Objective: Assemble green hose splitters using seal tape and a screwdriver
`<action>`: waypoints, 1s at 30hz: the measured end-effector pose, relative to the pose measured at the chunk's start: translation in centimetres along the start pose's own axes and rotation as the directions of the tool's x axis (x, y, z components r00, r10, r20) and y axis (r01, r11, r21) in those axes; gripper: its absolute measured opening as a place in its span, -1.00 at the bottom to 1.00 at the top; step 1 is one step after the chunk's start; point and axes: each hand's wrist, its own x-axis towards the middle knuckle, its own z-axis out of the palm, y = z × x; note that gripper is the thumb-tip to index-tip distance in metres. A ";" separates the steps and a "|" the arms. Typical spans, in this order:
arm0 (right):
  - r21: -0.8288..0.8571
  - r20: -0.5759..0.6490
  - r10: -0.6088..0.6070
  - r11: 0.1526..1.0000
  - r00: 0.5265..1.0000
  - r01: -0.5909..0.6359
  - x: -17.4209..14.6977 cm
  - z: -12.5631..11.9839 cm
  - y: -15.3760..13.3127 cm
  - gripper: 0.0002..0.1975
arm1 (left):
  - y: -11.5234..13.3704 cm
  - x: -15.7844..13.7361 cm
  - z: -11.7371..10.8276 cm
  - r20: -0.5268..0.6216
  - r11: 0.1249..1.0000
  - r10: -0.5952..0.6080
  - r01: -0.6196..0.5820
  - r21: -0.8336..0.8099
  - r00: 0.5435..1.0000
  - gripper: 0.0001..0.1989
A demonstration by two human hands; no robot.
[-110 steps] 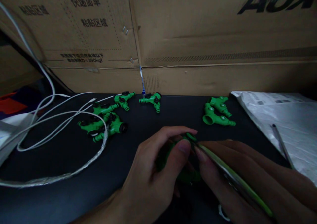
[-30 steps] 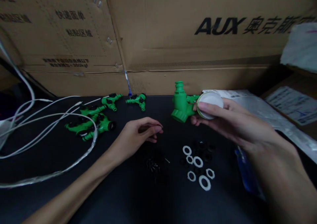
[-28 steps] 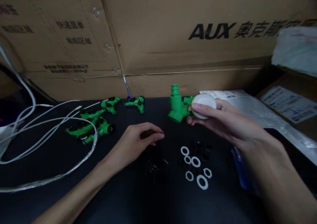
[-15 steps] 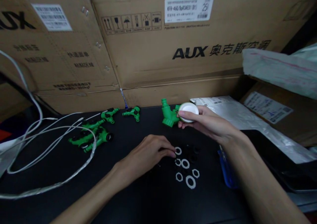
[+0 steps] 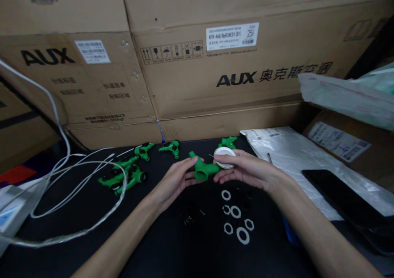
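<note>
A green Y-shaped hose connector (image 5: 203, 170) is raised over the dark table, its wide round mouth facing me. My left hand (image 5: 181, 173) grips its left branch between thumb and fingers. My right hand (image 5: 246, 168) pinches a small round white lid or tin (image 5: 225, 157), seen nearly face-on, beside the connector's right branch. Whether those right fingers also touch the connector is unclear. A thin pin-like piece (image 5: 211, 155) juts out left of the lid. Below the hands lie several pale ring washers (image 5: 235, 212), with small dark parts (image 5: 188, 216) to their left.
Green valve connectors (image 5: 124, 175) lie left, among white cables (image 5: 106, 206); another green connector (image 5: 228, 142) sits behind my right hand. A phone-like black slab (image 5: 344, 204) rests on a white mailing bag (image 5: 286, 146) at right. Large cardboard boxes (image 5: 184, 93) stand behind.
My left hand has left the washers and moved up to grasp the green connector, now lifted. My right hand has lowered slightly leftward with the white lid. The camera view has tilted up.
</note>
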 end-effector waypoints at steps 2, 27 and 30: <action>0.024 -0.065 -0.011 1.000 0.998 0.013 -0.1 -0.1 -0.3 -0.81 | -0.3 0.1 -0.4 -0.054 0.999 -0.048 0.048 0.002 0.997 -0.54; -0.112 -0.398 -0.292 0.956 0.870 0.269 0.2 -3.9 -0.9 -0.64 | -0.6 3.8 -0.5 0.417 0.392 0.320 -0.520 0.759 0.851 -0.53; -0.149 -0.392 -0.289 0.957 0.873 0.250 0.5 -4.0 -0.6 -0.64 | -1.0 5.0 0.8 0.443 0.341 0.350 -0.552 0.761 0.826 -0.62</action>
